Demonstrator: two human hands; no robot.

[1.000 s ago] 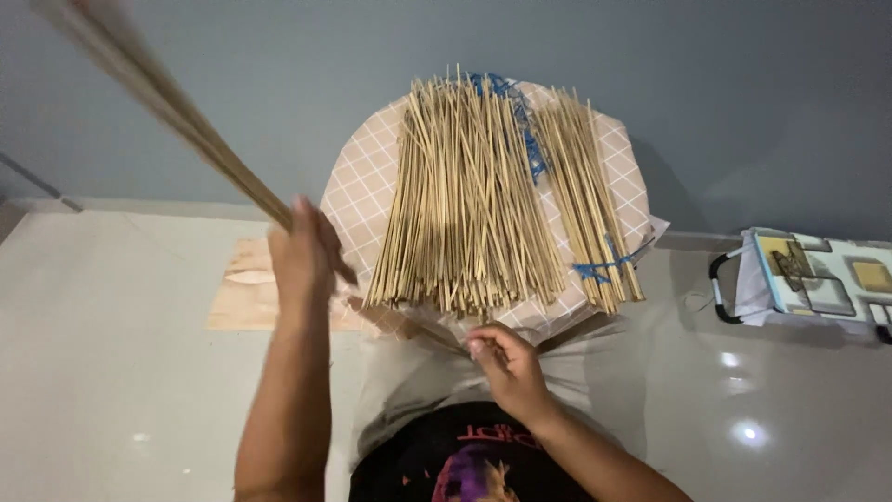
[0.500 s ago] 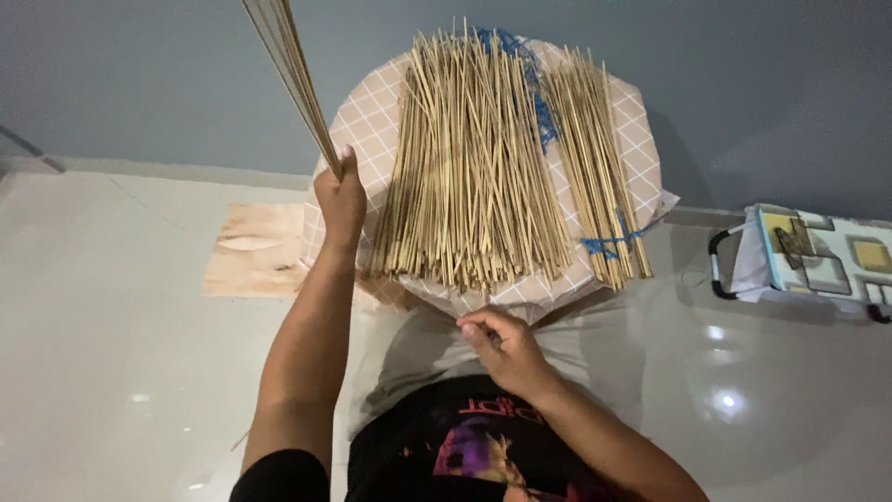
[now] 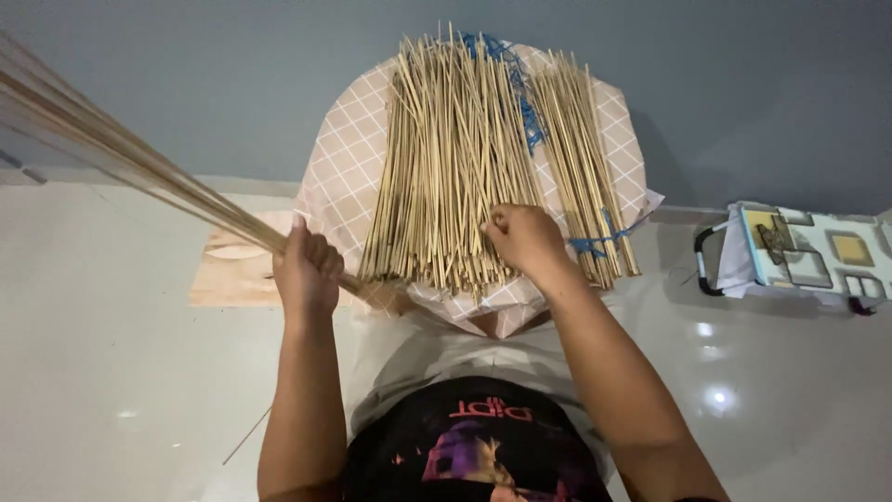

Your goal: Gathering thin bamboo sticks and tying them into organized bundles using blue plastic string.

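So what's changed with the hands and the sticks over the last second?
The right hand rose from the near edge of the board onto the big stick pile, fingers curled into it. The left hand kept its grip on its bunch of sticks, which swung upright, then back out to the left. Both piles, the blue ties and the board stayed put.

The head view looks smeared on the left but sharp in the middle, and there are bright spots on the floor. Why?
Head view: the bunch of sticks in the left hand is streaked by motion blur; the stick pile under the right hand is crisp; small glare spots dot the glossy floor; the table casts a soft shadow on the wall.
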